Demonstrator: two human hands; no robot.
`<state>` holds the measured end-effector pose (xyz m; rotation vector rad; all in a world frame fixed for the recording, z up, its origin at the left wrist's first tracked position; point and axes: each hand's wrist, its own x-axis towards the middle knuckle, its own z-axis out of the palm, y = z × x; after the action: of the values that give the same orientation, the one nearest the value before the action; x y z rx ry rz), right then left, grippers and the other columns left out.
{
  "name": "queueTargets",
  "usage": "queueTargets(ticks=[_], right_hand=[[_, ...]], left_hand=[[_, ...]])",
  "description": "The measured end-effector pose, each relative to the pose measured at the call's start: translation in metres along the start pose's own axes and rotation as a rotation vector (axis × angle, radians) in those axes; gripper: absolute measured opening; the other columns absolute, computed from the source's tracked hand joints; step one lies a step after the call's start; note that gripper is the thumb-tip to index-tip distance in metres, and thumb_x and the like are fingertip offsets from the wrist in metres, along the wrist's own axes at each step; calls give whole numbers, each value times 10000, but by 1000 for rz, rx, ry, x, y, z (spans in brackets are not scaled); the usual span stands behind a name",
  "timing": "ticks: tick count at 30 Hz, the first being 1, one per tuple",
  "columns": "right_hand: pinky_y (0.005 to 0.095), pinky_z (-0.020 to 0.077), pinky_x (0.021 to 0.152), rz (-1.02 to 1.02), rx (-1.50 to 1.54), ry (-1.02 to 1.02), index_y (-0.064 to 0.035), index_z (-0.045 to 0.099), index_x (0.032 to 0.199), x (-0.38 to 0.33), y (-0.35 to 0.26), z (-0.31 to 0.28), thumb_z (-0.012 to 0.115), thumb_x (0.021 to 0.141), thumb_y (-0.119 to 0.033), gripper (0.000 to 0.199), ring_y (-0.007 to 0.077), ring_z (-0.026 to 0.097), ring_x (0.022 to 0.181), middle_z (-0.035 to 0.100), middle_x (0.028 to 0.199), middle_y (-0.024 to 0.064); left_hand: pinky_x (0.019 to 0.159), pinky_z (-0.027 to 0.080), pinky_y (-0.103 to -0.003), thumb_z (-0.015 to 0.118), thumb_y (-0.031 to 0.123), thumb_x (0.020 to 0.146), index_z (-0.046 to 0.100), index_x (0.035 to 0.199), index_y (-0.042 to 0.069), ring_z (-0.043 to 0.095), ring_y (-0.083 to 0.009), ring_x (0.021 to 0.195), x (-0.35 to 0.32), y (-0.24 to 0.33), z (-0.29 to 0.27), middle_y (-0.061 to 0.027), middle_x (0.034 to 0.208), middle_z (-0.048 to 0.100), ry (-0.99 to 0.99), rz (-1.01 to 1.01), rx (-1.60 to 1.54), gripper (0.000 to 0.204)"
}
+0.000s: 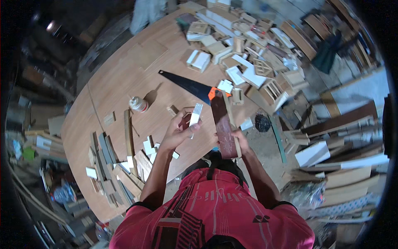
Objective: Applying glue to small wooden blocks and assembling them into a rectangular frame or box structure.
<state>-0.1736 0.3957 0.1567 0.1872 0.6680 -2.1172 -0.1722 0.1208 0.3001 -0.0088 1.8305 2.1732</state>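
Note:
My left hand is closed on a small white wood block, held up above the table between thumb and fingers. In my right hand is a long reddish-brown board with a pale wood strip along its right edge, gripped near its lower end. The block and the board are apart. Just beyond them a handsaw with a dark blade and orange handle lies on the table, its handle partly behind the board's top. Left of my left hand stands a white bottle with a reddish band.
A large wooden table carries a heap of small wooden boxes and offcuts at the far right. Several strips and white pieces lie at its near left. Boards crowd the floor at right. A person's light trousers show beyond.

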Motion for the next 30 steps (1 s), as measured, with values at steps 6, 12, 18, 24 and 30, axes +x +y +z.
queueTargets(ticks=[6, 12, 18, 24, 30], right_hand=[[398, 421, 1042, -649, -602, 216, -78, 210, 1562, -93, 1, 152, 631, 792, -222, 890, 236, 455, 1329, 322, 1559, 132], [373, 269, 1142, -784, -669, 470, -35, 177, 1561, -139, 61, 209, 584, 878, -228, 818, 222, 204, 1478, 235, 1608, 144], [294, 422, 911, -803, -619, 587, -77, 178, 1572, -161, 107, 213, 511, 928, -275, 752, 167, 485, 1131, 379, 1500, 126], [271, 433, 799, -832, -572, 634, -107, 192, 1576, -166, 117, 217, 509, 923, -268, 743, 148, 504, 949, 461, 1376, 122], [276, 449, 748, -829, -488, 657, -137, 208, 1576, -177, 127, 228, 501, 938, -269, 714, 143, 505, 880, 517, 1209, 89]], left_hand=[[866, 524, -316, 843, -4, 716, 546, 1322, -13, 616, -144, 1039, -1, 24, 32, -95, 1192, 633, -245, 216, 201, 674], [847, 538, -333, 865, 74, 651, 663, 1183, -13, 688, -241, 961, -26, 49, 62, -158, 1095, 698, -317, 649, 677, 576], [756, 559, -345, 826, 157, 614, 664, 1105, 21, 683, -266, 841, -56, 54, 81, -89, 976, 708, -465, 856, 889, 535], [795, 553, -333, 856, 47, 595, 673, 1136, -7, 710, -256, 902, -62, 52, 88, -141, 1022, 713, -571, 947, 939, 573], [772, 546, -291, 850, 15, 614, 688, 1124, -20, 705, -189, 881, -71, 60, 93, -122, 975, 724, -774, 751, 631, 536]])
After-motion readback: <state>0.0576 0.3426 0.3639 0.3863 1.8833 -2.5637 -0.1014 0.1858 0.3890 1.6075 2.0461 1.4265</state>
